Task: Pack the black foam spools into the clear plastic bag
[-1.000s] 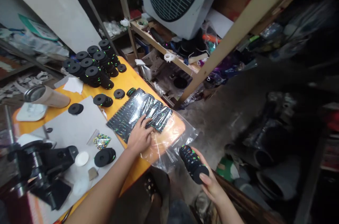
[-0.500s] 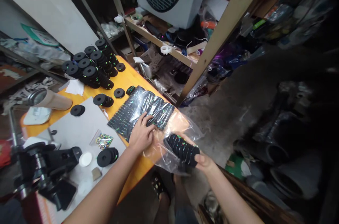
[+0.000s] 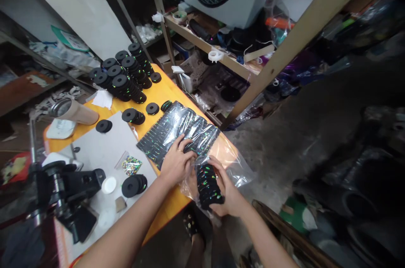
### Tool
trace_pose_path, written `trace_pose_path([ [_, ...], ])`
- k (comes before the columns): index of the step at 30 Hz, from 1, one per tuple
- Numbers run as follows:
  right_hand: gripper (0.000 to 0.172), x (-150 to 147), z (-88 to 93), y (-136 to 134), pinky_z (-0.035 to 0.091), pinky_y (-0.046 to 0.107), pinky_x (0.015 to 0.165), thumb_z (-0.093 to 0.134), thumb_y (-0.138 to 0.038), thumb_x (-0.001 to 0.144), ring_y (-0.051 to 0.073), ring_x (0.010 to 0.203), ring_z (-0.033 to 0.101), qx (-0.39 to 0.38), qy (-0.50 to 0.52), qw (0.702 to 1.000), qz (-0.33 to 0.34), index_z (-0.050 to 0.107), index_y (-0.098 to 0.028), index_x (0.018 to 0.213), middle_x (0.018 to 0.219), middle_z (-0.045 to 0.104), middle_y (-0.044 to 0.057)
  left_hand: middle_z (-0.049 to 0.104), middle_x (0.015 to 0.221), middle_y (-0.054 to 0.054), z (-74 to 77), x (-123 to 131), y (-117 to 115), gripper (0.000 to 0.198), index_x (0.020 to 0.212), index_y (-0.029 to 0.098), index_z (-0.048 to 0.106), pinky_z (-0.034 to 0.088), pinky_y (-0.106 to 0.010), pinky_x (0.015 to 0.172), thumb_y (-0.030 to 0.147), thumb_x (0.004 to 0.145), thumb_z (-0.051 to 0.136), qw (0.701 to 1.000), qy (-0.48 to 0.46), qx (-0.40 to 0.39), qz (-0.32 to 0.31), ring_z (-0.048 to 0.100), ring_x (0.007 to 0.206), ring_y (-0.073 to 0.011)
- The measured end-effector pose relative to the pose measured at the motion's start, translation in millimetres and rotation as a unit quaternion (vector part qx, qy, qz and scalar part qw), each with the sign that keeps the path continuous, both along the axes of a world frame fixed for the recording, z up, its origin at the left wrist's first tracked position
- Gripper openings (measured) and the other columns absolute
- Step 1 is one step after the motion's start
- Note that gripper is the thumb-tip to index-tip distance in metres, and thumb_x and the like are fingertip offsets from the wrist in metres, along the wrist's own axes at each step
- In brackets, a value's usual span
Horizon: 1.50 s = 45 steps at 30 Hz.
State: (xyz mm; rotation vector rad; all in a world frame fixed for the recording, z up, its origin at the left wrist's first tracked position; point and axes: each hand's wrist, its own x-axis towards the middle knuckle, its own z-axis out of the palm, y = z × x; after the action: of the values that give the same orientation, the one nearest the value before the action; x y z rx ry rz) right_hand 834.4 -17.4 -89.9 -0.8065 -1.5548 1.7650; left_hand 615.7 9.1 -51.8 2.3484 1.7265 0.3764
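Observation:
My right hand point(image 3: 226, 190) is closed around a row of black foam spools point(image 3: 208, 183) with small coloured bits along their edges. The row sits at the mouth of a clear plastic bag point(image 3: 232, 160), partly covered by its film. My left hand point(image 3: 177, 160), a ring on one finger, rests on the bag with bent fingers at the film near its mouth; its thumb side is partly hidden. Inside the bag, packed rows of black spools point(image 3: 167, 133) lie on the yellow table point(image 3: 172, 90).
Tall stacks of black spools point(image 3: 122, 82) stand at the table's back. A tumbler point(image 3: 79, 112), a packet of coloured beads point(image 3: 131, 165), short spool stacks point(image 3: 134, 185) and a black clamp-like device point(image 3: 72, 188) are on the left. A shelf post point(image 3: 284, 52) rises beyond the right edge.
My right hand has brought the row of spools left and turned it more upright, closer to my left hand at the bag's mouth. The view has shifted slightly.

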Motion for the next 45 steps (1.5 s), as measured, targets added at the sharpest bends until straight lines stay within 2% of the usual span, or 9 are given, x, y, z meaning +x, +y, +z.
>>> trace_pose_path([
  [4, 0.102, -14.3, -16.1, -18.4, 0.038, 0.051, 0.111, 0.077, -0.025, 0.059, 0.036, 0.144, 0.025, 0.158, -0.132, 0.975, -0.083, 0.022, -0.022, 0.146, 0.157, 0.007, 0.017, 0.048, 0.13, -0.007, -1.0, -0.9, 0.6, 0.024, 0.092, 0.026, 0.072, 0.034, -0.052, 0.114, 0.011, 0.082, 0.056, 1.0, 0.002, 0.009, -0.009, 0.025, 0.138, -0.0336],
  [10, 0.107, -18.2, -30.8, -23.6, 0.033, 0.064, 0.109, 0.075, -0.03, 0.062, 0.043, 0.144, 0.019, 0.337, -0.275, 0.897, -0.071, 0.013, -0.021, 0.149, 0.155, 0.011, 0.019, 0.05, 0.127, -0.009, -0.3, -0.9, 1.2, 0.024, 0.091, 0.025, 0.073, 0.035, -0.053, 0.113, 0.011, 0.081, 0.057, 1.0, 0.002, 0.02, -0.018, 0.03, 0.135, -0.0328],
  [20, 0.096, -45.8, 21.5, -37.5, 0.047, 0.052, 0.105, 0.063, -0.012, 0.071, 0.037, 0.141, 0.033, 0.176, -0.381, 0.902, -0.097, 0.013, -0.025, 0.151, 0.155, 0.016, 0.016, 0.053, 0.125, -0.008, -1.3, -1.6, -0.1, 0.021, 0.089, 0.025, 0.073, 0.036, -0.053, 0.112, 0.012, 0.081, 0.059, 0.999, -0.018, 0.027, -0.016, 0.027, 0.139, -0.0337],
  [31, 0.116, -46.6, -12.4, -39.0, 0.044, 0.053, 0.107, 0.079, -0.02, 0.06, 0.039, 0.143, 0.028, 0.183, -0.283, 0.926, -0.171, 0.007, -0.019, 0.151, 0.154, 0.012, 0.021, 0.049, 0.121, -0.011, -7.6, -7.1, -2.1, 0.02, 0.097, 0.018, 0.059, 0.039, -0.053, 0.111, 0.007, 0.085, 0.048, 0.991, -0.095, 0.097, -0.008, 0.033, 0.139, -0.0292],
  [34, 0.119, -48.1, -15.7, -37.4, 0.043, 0.055, 0.108, 0.08, -0.023, 0.058, 0.038, 0.143, 0.028, 0.203, -0.271, 0.922, -0.188, 0.006, -0.019, 0.151, 0.153, 0.015, 0.02, 0.053, 0.116, -0.009, 0.8, -4.5, -21.1, 0.029, 0.109, 0.021, 0.056, 0.034, -0.056, 0.112, 0.005, 0.085, 0.048, 0.978, -0.122, 0.17, -0.012, 0.039, 0.135, -0.0272],
  [36, 0.119, -50.0, -15.6, -34.5, 0.041, 0.056, 0.109, 0.08, -0.024, 0.059, 0.038, 0.143, 0.028, 0.213, -0.269, 0.919, -0.196, 0.005, -0.018, 0.151, 0.153, 0.017, 0.02, 0.054, 0.114, -0.008, 5.3, 2.5, -46.2, 0.031, 0.114, 0.022, 0.054, 0.038, -0.054, 0.108, 0.009, 0.086, 0.053, 0.967, -0.16, 0.188, 0.067, 0.046, 0.126, -0.0261],
  [39, 0.115, -51.4, -15.3, -28.9, 0.036, 0.059, 0.112, 0.078, -0.026, 0.062, 0.037, 0.144, 0.025, 0.231, -0.275, 0.912, -0.198, 0.006, -0.017, 0.151, 0.152, 0.02, 0.02, 0.055, 0.106, -0.009, 1.8, 20.0, -87.8, 0.025, 0.108, 0.02, 0.053, 0.049, -0.045, 0.092, 0.027, 0.085, 0.062, 0.922, -0.275, 0.08, 0.262, 0.056, 0.104, -0.0237],
  [42, 0.114, -49.1, -17.2, -25.0, 0.03, 0.06, 0.115, 0.077, -0.03, 0.064, 0.036, 0.144, 0.023, 0.237, -0.274, 0.912, -0.193, 0.007, -0.017, 0.152, 0.152, 0.023, 0.02, 0.059, 0.089, -0.006, -12.8, 37.7, -108.4, 0.039, 0.103, 0.018, 0.056, 0.05, -0.037, 0.077, 0.046, 0.079, 0.067, 0.792, -0.437, -0.089, 0.417, 0.059, 0.08, -0.02],
  [45, 0.116, -44.3, -18.5, -23.9, 0.033, 0.056, 0.114, 0.078, -0.036, 0.064, 0.035, 0.144, 0.025, 0.207, -0.25, 0.929, -0.177, 0.004, -0.016, 0.152, 0.154, 0.02, 0.021, 0.066, 0.086, -0.007, -26.3, 45.8, -102.9, 0.047, 0.095, 0.016, 0.062, 0.05, -0.032, 0.071, 0.059, 0.075, 0.063, 0.691, -0.539, -0.156, 0.456, 0.062, 0.077, -0.0192],
])
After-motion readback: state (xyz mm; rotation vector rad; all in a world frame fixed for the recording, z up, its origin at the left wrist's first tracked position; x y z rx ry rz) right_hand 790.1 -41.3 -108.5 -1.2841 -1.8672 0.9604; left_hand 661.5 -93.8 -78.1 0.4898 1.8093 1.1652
